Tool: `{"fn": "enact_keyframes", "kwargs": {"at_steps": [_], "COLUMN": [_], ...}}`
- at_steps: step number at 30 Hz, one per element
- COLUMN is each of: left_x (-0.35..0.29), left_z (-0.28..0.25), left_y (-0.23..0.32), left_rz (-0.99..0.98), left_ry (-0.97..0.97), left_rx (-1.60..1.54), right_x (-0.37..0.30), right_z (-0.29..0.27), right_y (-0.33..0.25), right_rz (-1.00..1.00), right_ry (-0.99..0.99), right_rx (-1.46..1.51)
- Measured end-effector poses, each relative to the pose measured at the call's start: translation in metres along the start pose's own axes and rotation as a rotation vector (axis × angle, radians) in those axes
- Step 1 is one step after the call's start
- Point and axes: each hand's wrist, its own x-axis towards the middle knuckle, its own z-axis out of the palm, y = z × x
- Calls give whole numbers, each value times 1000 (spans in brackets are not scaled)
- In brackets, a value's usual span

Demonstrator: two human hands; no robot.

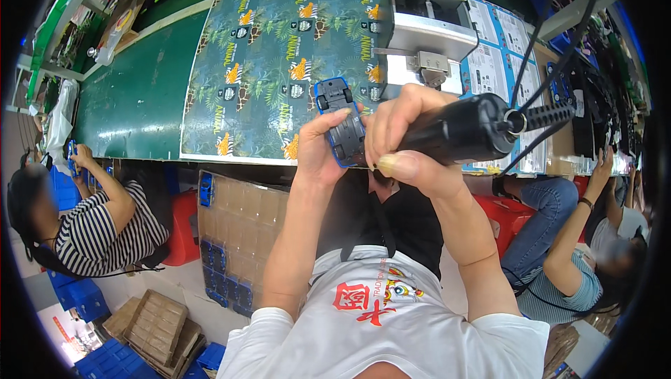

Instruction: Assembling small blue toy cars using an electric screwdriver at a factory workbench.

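My left hand (319, 147) grips a toy car (337, 99) with a blue body. Its black underside faces up, and my thumb lies across it. Close beside it on the right, my right hand (405, 124) is wrapped round a black electric screwdriver (458, 127), held slanted. A coiled cord runs from the screwdriver's end toward the upper right. My fingers hide its tip, so I cannot tell whether it touches the car. Both hands are at the near edge of the workbench, above a printed animal-pattern sheet (258, 64).
A metal machine (430, 30) stands on the bench just beyond my right hand. A cardboard tray (262, 215) with blue car parts is at my left side. People sit at left (105, 222) and right (559, 253). Blue crates (112, 361) stand at lower left.
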Motion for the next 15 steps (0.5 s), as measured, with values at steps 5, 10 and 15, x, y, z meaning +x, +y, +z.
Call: {"fn": "enact_keyframes", "kwargs": {"at_steps": [5, 10, 15], "left_x": [-3, -1, -5], "left_z": [1, -5, 5], "left_y": [-11, -12, -16], "left_rz": [122, 164, 203], "left_ry": [0, -97, -132], "left_rx": [92, 122, 120], "right_x": [-3, -5, -15], "right_z": [-12, -26, -41], "right_y": [-12, -34, -33], "right_rz": [-9, -205, -288], "right_ry": [-38, -53, 5], "right_rx": [-56, 48, 174]}}
